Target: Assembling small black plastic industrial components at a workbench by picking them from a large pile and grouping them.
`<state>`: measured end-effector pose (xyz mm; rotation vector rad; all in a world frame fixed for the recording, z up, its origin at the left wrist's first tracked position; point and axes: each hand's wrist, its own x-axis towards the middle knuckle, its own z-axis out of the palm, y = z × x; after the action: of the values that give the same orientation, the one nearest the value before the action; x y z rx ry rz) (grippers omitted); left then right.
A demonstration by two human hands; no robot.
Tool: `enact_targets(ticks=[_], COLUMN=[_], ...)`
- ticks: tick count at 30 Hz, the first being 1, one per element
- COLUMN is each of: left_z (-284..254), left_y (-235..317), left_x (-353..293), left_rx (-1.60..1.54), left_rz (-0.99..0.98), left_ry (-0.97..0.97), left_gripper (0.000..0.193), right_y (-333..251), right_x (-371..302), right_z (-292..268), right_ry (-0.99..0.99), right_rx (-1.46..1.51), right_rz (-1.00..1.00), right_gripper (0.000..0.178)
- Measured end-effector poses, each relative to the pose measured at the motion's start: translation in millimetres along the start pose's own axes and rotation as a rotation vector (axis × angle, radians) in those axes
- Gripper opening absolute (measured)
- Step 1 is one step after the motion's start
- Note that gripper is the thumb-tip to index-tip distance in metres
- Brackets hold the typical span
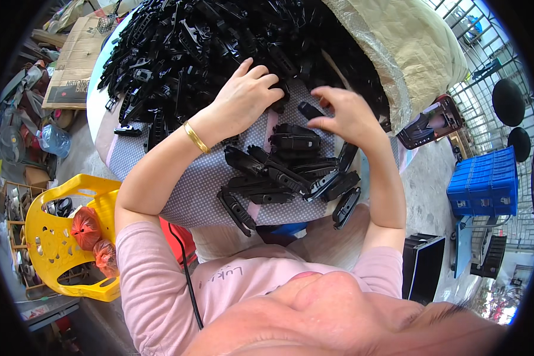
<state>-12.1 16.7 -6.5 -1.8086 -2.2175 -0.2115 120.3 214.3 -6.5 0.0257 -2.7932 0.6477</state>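
A large heap of black plastic parts (190,53), many long and clip-like, covers the far side of a round table. Fingers spread, my left hand (243,98) rests at the heap's near edge; its fingertips are partly hidden among the parts. To its right, my right hand (350,113) has thumb and fingers apart around a small dark piece (308,110); I see no firm grip on it. Between my forearms and nearer to me lies a looser group of black assembled parts (285,172), several side by side. One stands out as a wider black block (295,139).
The dotted tablecloth (190,196) reaches the near edge. A phone (430,123) stands at the right, beside a tan sheet (421,47). A yellow chair (47,237) with red bags is at left; a blue crate (483,181) and a black box (423,267) are at right.
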Motion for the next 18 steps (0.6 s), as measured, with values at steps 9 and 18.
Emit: enact_targets(ticks=[9, 18], left_z=[-5, -6], left_y=[-3, 11], left_x=[6, 3], left_rx=[-0.410, -1.369], left_rz=[-0.100, -0.429], left_ry=[0.387, 0.265], left_gripper=[0.031, 0.031], right_y=[-3, -31], right_x=[3, 3], right_z=[-9, 7], right_ry=[0.136, 0.293], right_rx=[-0.093, 0.477], right_rz=[-0.047, -0.048], right_gripper=[0.036, 0.032])
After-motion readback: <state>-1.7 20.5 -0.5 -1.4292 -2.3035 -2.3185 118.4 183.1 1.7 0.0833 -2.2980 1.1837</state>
